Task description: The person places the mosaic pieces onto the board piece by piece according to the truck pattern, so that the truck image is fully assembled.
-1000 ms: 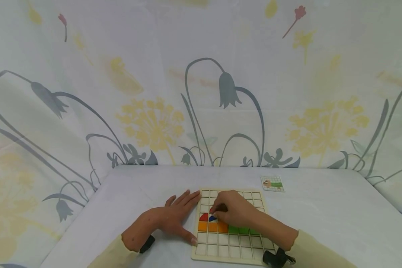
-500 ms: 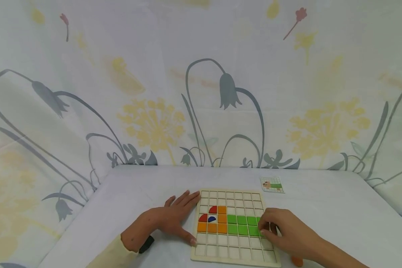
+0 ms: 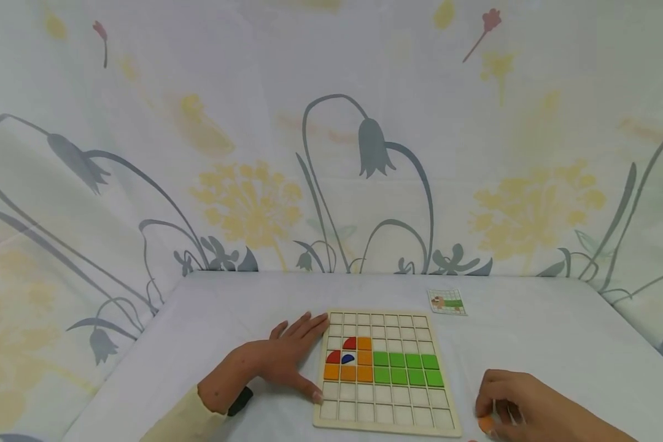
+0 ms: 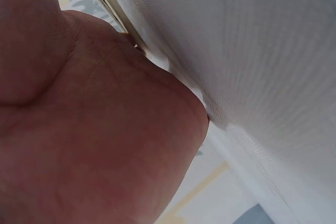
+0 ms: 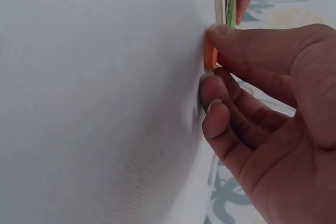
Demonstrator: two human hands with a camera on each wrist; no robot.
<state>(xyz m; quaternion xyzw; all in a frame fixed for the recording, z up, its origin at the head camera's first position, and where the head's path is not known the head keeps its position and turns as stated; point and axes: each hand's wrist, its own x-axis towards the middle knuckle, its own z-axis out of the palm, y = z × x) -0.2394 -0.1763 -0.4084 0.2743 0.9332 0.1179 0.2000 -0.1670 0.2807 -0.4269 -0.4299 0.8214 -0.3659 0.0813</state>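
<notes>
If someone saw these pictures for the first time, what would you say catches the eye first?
First, the wooden grid board at the table's near middle, partly filled with a block of green tiles and orange tiles to their left. Then the hands: the left hand rests flat against the board's left edge, while the right hand pinches an orange piece on the cloth, right of the board.

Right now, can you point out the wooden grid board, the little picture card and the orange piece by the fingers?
wooden grid board (image 3: 383,414): head view, an empty white cell near its front edge.
picture card (image 3: 447,302): head view, the card's middle.
orange piece (image 5: 209,56): right wrist view, its edge between the fingertips.
</notes>
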